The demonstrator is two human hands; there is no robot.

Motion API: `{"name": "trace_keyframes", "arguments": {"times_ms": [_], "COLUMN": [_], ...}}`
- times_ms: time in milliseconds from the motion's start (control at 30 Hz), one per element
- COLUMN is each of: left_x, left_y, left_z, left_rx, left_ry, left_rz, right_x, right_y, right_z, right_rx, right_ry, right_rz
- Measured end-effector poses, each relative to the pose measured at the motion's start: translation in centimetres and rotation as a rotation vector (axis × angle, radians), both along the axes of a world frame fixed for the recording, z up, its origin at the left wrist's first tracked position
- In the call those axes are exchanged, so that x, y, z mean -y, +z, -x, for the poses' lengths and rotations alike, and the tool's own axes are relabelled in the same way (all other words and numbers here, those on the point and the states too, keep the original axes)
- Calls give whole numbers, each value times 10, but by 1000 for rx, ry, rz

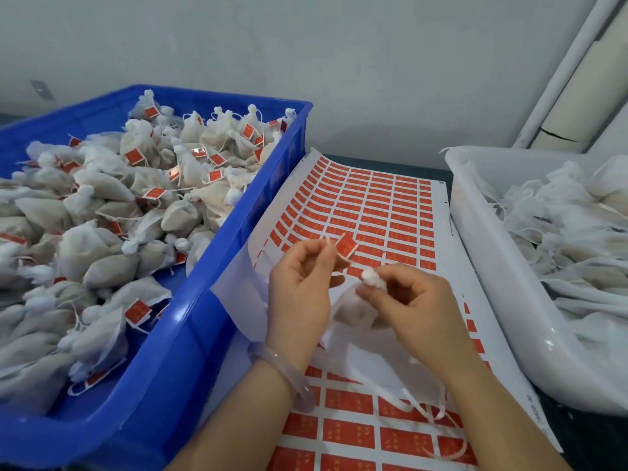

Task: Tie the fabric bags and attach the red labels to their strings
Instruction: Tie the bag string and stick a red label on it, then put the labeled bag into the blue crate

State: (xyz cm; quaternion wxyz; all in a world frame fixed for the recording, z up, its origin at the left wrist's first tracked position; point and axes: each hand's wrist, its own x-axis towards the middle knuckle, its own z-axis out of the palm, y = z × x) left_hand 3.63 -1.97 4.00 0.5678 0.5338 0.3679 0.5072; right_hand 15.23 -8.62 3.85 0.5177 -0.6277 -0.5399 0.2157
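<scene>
Pinching the string (336,254) by the red label (346,245), the left hand (299,287) sits nine o'clock of the right hand (418,300), whose grip pinches the fabric bag (355,312). A twisting string could make the label stick crooked.

Your left hand (299,280) pinches string (332,244), red label (346,246) on it, above label sheet (373,205). Your right hand (418,300) pinches knotted top of fabric bag (353,314). Blue crate (190,328) at left holds tied, labelled bags (112,263); white tub (503,300) at right holds unlabelled bags (577,239).
</scene>
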Motion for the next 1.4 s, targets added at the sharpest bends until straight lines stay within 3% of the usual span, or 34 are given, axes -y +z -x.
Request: {"name": "trace_keyframes", "arguments": {"times_ms": [100, 267, 400, 467, 567, 633, 833, 933, 1000, 1167, 1267, 1400], "left_x": [-1, 0, 1, 2, 3, 3, 9, 14, 15, 15, 17, 20], "left_y": [2, 5, 6, 6, 8, 9, 1, 2, 2, 1, 3, 4], "left_z": [-3, -2, 1, 1, 0, 0, -2, 0, 1, -2, -5, -4], "left_rx": [43, 34, 21, 12, 3, -25, -333, -459, -529, -659, -658, -623], "left_ry": [16, -16, -46, -38, -64, -122, -306, -345, -370, -369, -345, -271], "left_rz": [84, 88, 142, 154, 123, 83, 25, -32, -79, -225, -257, -315], "right_x": [-3, -43, -107, -132, -149, -151, -123, -96, -76, -22, -3, 1], "right_y": [22, 86, 127, 128, 112, 105, 130, 144, 148, 132, 105, 84], "right_z": [2, 26, 46, 54, 54, 43, -16, -54, -78, -138, -161, -165], "right_rx": [-70, -59, -348, -404, -22, 76, -455, -533, -480, -61, 158, 419], "right_ry": [-91, 48, 187, 238, 219, 156, -14, -57, -119, -376, -424, -220], "right_rz": [-120, -247, -134, -21, 187, 230, 78, 2, -19, 153, 411, 868]}}
